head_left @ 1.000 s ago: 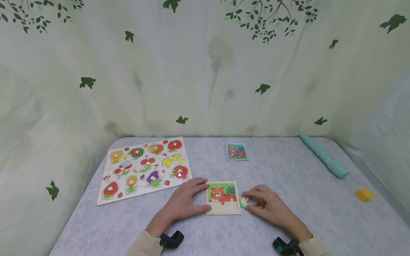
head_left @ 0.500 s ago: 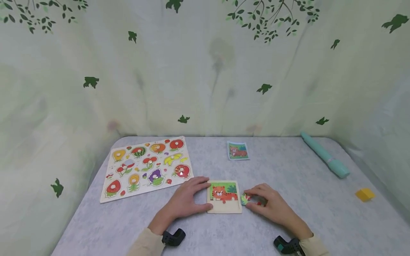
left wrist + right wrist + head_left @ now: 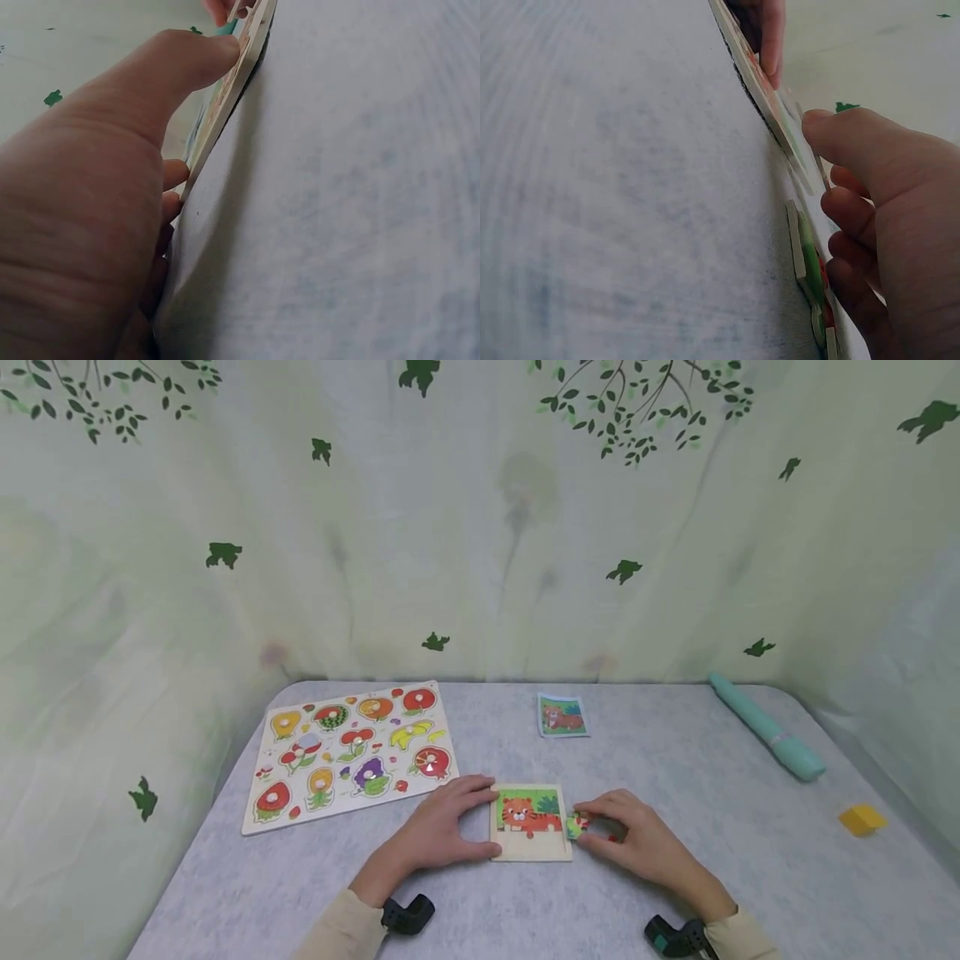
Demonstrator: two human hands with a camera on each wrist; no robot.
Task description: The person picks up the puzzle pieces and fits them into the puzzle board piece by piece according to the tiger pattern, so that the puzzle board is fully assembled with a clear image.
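A small wooden puzzle tray [image 3: 528, 848] lies in front of me, its upper part filled with an orange tiger picture and its lower strip bare wood. My left hand [image 3: 437, 828] holds it by the left side, thumb at the lower corner and fingers at the upper one. Just off the tray's right edge, my right hand [image 3: 633, 837] pinches a colourful puzzle piece [image 3: 577, 825] between thumb and fingers. That piece shows only as a thin edge in the right wrist view. Below the right fingers, loose puzzle pieces [image 3: 804, 251] lie on the table, partly hidden by the hand in the head view.
A white fruit puzzle board [image 3: 337, 811] lies at the left, close to my left fingertips. A small tiger picture card [image 3: 563, 717] lies farther back. On the right are a teal tube-like object [image 3: 767, 727] and a yellow block [image 3: 862, 819]. A printed curtain hangs behind the table.
The head view has shifted slightly, so the scene sits a little farther right. Both hands keep nearly the same places, the left on the tray and the right at the puzzle piece.
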